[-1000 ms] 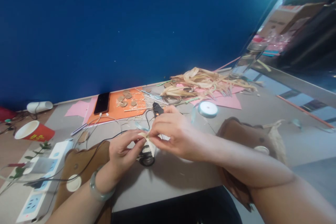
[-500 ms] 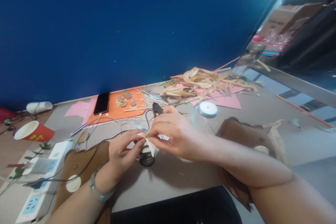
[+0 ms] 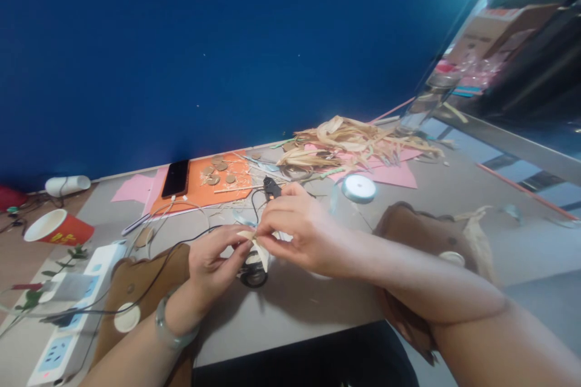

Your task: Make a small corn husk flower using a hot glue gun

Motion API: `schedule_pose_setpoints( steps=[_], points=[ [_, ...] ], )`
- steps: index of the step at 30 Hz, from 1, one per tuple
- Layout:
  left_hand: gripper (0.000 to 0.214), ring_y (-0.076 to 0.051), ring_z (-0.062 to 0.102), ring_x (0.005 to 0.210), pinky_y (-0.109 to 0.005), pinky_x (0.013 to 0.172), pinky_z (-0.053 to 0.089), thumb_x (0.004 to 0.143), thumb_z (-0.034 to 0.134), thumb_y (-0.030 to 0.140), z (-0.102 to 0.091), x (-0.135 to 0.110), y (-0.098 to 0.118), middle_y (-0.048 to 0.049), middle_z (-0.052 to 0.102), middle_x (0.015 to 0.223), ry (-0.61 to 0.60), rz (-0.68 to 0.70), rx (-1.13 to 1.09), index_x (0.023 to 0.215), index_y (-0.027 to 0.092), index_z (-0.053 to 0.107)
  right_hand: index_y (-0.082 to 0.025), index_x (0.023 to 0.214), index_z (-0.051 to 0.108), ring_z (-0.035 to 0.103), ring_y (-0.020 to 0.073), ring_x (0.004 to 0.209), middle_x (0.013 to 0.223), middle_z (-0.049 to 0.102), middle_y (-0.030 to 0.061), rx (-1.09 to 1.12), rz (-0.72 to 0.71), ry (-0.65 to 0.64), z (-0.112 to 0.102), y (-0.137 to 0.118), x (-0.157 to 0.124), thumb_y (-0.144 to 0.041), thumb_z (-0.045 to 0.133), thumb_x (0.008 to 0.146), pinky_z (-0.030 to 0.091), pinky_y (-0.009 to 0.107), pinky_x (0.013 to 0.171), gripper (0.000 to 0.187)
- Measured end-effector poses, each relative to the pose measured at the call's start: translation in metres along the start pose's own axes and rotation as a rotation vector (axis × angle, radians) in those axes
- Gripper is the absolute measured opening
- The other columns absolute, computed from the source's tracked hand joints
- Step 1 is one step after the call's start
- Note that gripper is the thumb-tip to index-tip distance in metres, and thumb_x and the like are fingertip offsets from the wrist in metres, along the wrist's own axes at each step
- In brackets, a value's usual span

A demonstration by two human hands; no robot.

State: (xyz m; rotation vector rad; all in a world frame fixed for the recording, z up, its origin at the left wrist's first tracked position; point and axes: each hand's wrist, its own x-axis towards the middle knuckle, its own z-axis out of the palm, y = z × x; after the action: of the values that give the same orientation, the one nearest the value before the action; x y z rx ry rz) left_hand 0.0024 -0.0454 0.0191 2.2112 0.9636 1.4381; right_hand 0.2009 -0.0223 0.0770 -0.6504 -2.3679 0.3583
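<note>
My left hand (image 3: 213, 261) and my right hand (image 3: 302, 231) meet over the middle of the grey table (image 3: 295, 302). Both pinch a small pale folded husk piece (image 3: 258, 248), fingers closed on it from either side. A green bangle (image 3: 170, 329) circles my left wrist. Just under the piece lies a small dark round object (image 3: 253, 277), partly hidden. A black tool with an orange grip (image 3: 271, 187) lies right behind my right hand.
A heap of dried husk strips (image 3: 349, 145) lies on pink paper (image 3: 390, 174) at the back. An orange sheet (image 3: 213, 187) carries brown discs and a black phone (image 3: 176, 177). A ribbon roll (image 3: 358, 188), red cup (image 3: 59, 227), power strip (image 3: 68, 332) and brown pads (image 3: 136, 290) surround the hands.
</note>
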Motion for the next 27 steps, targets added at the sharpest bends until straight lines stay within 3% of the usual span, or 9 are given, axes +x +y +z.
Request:
schedule_pose_setpoints(
  steps=[15,27],
  points=[
    [0.009,-0.015,0.069,0.07,-0.024,0.064,0.053,0.079,0.062,0.009,0.0013,0.0029,0.0048,-0.0054,0.073,0.079,0.023,-0.008,0.002,0.078,0.017,0.066,-0.015,0.074,0.062,0.052,0.0098,0.065,0.069,0.063,-0.0007,0.039,0.02,0.014,-0.0013,0.0018,-0.0006,-0.015,0.055,0.086,0.029,0.031,0.078,0.014],
    [0.01,-0.014,0.067,0.067,-0.023,0.062,0.052,0.079,0.062,0.008,0.0015,0.0008,0.0035,-0.0054,0.073,0.079,0.034,-0.026,0.014,0.08,0.017,0.067,-0.016,0.072,0.063,0.053,0.0113,0.065,0.068,0.064,0.0003,-0.057,-0.002,0.068,0.0015,0.0011,-0.0028,-0.016,0.056,0.086,0.031,0.032,0.078,0.016]
  ],
)
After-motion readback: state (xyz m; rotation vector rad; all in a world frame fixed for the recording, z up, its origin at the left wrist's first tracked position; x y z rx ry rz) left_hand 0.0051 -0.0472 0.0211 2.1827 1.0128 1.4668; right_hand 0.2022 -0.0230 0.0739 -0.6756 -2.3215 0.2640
